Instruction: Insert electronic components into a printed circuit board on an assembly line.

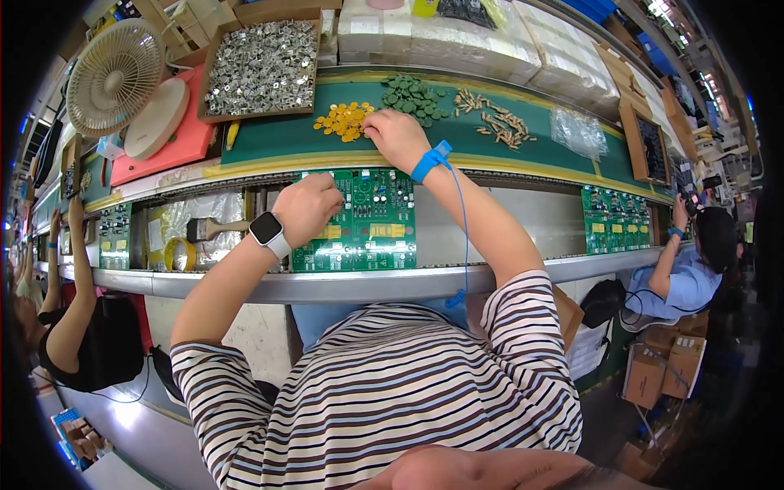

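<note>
Left hand [309,208] curled on one green board [355,220]; right hand [395,137] pinched among yellow discs [345,121] near the desk [269,139] edge; hold unclear.

An electronics assembly line in a factory. Shown by green circuit boards [355,220] riding a metal conveyor track [327,286] past seated workers on both sides, loose piles of yellow components [343,121], green components [415,96] and tan components [494,118] on a green mat, a cardboard tray of metal parts [261,67], and a blue grounding wrist strap [431,160]. Also cartons stacked on the floor [661,367] and a small desk fan [114,77].
</note>
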Available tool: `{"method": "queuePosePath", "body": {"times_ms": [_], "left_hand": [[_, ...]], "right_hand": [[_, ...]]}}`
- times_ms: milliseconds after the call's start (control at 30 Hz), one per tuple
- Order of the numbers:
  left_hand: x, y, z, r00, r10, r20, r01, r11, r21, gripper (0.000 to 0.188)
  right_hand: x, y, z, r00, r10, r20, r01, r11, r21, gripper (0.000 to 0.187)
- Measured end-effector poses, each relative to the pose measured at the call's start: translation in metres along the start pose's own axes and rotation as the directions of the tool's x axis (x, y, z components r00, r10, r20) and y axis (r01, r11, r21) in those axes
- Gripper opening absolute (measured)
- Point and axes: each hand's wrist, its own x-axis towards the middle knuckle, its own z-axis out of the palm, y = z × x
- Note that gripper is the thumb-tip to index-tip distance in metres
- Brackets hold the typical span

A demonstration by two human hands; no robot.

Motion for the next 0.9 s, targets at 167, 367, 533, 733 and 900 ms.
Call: {"method": "queuePosePath", "body": {"times_ms": [167,367,533,733,900], "left_hand": [[0.0,-0.001,0.001,1.0,-0.007,0.02,0.007,1.0,0.002,0.006],[0.002,-0.008,0.003,0.996,0.077,0.049,-0.078,0.997,0.008,0.007],[0.009,-0.008,0.0,0.986,0.106,0.13,-0.106,0.994,-0.006,0.007],[0.006,-0.008,0.006,0.991,0.088,0.103,-0.085,0.996,-0.029,0.007],[0.0,-0.008,0.006,0.996,0.048,0.079,-0.045,0.998,-0.042,0.008]], "right_hand": [[-0.004,0.001,-0.002,1.0,0.001,0.019,-0.002,1.0,0.019,0.009],[-0.007,-0.004,-0.01,1.0,-0.003,0.03,0.002,0.999,0.044,0.009],[-0.039,-0.022,-0.04,0.993,-0.117,-0.027,0.118,0.992,0.054,0.007],[-0.095,-0.042,-0.061,0.998,0.046,0.054,-0.055,0.982,0.181,0.007],[-0.115,-0.043,-0.059,0.997,0.026,0.067,-0.033,0.994,0.108,0.007]]}}
